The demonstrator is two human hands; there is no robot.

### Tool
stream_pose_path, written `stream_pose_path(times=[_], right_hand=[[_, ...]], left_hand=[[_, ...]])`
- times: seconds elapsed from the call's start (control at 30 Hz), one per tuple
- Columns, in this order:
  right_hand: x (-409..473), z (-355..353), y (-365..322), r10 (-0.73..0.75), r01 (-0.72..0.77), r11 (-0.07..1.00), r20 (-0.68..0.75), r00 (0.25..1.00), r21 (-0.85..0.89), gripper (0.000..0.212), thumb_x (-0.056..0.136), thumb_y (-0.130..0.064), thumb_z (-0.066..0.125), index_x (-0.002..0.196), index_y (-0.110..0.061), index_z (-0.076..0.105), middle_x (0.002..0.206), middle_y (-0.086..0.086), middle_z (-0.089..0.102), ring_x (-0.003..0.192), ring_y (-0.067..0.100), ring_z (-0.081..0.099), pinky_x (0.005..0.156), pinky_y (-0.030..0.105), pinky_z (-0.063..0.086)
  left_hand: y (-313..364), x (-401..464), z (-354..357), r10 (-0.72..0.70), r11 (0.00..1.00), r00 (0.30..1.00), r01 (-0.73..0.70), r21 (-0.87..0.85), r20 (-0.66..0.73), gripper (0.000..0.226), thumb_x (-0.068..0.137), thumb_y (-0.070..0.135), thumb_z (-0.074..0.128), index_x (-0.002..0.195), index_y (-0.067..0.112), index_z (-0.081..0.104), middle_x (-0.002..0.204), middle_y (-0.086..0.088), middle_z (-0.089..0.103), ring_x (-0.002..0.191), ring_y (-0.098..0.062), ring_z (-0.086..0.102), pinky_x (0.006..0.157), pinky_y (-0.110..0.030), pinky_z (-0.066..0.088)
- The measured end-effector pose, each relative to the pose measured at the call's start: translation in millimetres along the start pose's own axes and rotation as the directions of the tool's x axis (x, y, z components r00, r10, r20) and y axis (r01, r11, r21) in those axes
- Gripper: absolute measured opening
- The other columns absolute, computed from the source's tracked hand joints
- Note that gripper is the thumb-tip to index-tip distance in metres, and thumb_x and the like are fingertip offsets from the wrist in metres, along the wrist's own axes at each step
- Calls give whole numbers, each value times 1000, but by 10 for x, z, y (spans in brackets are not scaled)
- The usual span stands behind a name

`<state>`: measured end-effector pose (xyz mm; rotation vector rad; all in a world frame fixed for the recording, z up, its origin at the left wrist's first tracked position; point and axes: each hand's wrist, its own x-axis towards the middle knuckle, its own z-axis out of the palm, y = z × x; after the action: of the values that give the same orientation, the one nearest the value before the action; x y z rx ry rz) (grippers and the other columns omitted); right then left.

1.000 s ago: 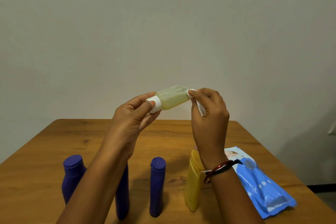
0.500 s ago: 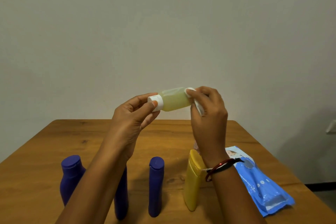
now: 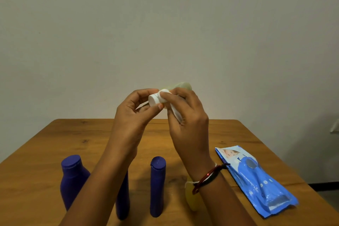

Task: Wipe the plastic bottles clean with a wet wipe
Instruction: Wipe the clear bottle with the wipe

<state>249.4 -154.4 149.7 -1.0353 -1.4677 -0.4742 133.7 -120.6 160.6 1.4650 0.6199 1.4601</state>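
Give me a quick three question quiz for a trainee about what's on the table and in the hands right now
1. True or false: the left hand pinches the white cap of the pale yellow translucent plastic bottle.
2. What does the right hand hold against that bottle: A sponge, B white wet wipe, C brush?
3. On which side of the wooden table does the blue wet wipe packet lie?

Key: 1 true; 2 B; 3 the person's right.

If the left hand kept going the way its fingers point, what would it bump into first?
The left hand points right, so probably the right hand holding the wet wipe around the bottle; they are almost touching.
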Motion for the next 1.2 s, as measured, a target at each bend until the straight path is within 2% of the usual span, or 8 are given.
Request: stream_pose_path(times=[0.17, 0.33, 0.5, 0.6, 0.87, 0.93, 1.1, 1.2], right_hand=[[104, -139, 328, 100, -106, 993, -104, 989, -46, 29, 83, 5, 64, 109, -7, 68, 106, 10, 61, 99, 19, 59, 83, 24, 51], [143, -237, 493, 195, -210, 975, -174, 965, -74, 27, 85, 1, 64, 110, -9, 68, 106, 9, 62, 98, 10, 55, 85, 4, 41], [107, -127, 206, 58, -61, 997, -52, 997, -54, 32, 81, 6, 62, 109, -8, 68, 107, 8, 59, 100, 18, 57, 83, 19, 48], [59, -73, 80, -62, 67, 996, 71, 996, -61, 35, 83, -3, 50, 114, -8, 66, 112, 10, 58, 106, 18, 52, 86, 19, 46], [177, -339, 486, 170, -181, 977, -104, 980, -114, 30, 84, 6, 62, 110, -7, 68, 107, 11, 61, 101, 23, 58, 85, 30, 52], [181, -362, 519, 195, -210, 970, -122, 973, -121, 29, 85, 4, 63, 110, -8, 68, 107, 10, 62, 101, 20, 58, 85, 25, 50], [145, -228, 264, 83, -87, 993, -52, 995, -82, 31, 82, 5, 61, 109, -8, 68, 107, 9, 59, 101, 20, 57, 84, 21, 48], [90, -133, 92, -42, 42, 999, 52, 998, -17, 34, 83, -6, 48, 112, -8, 66, 110, 9, 58, 105, 17, 52, 86, 18, 46]], left_hand=[[2, -6, 31, -2, 1000, 1000, 2, 28, 5, 25, 81, 10, 70, 104, 20, 69, 100, 5, 71, 86, -5, 69, 79, -22, 55], [-3, -6, 41, 17, 1000, 997, -19, 22, 73, 28, 76, 6, 73, 100, 22, 71, 98, 5, 72, 83, -6, 70, 67, -13, 51], [-22, -13, 59, 54, 995, 997, -58, 81, 59, 31, 76, 4, 75, 92, 30, 71, 96, 11, 72, 89, -9, 71, 68, -14, 52], [-8, -17, 43, 90, 988, 994, -96, 118, 58, 31, 77, 4, 74, 91, 32, 68, 93, 12, 72, 88, -8, 71, 67, -14, 53], [18, -26, 62, 63, 994, 991, -73, 83, 121, 31, 75, -1, 73, 92, 25, 68, 101, 14, 71, 92, -7, 70, 67, -16, 54], [9, -27, 53, 51, 994, 991, -62, 85, 127, 31, 74, -1, 73, 92, 25, 67, 100, 13, 71, 92, -8, 70, 67, -17, 54], [2, -47, 66, 84, 986, 990, -100, 135, 117, 34, 74, -1, 74, 94, 26, 67, 99, 13, 70, 90, -7, 70, 66, -15, 54], [2, -44, 70, 103, 987, 990, -114, 113, 100, 27, 75, 2, 72, 92, 22, 64, 95, 6, 70, 90, -12, 71, 69, -17, 54]])
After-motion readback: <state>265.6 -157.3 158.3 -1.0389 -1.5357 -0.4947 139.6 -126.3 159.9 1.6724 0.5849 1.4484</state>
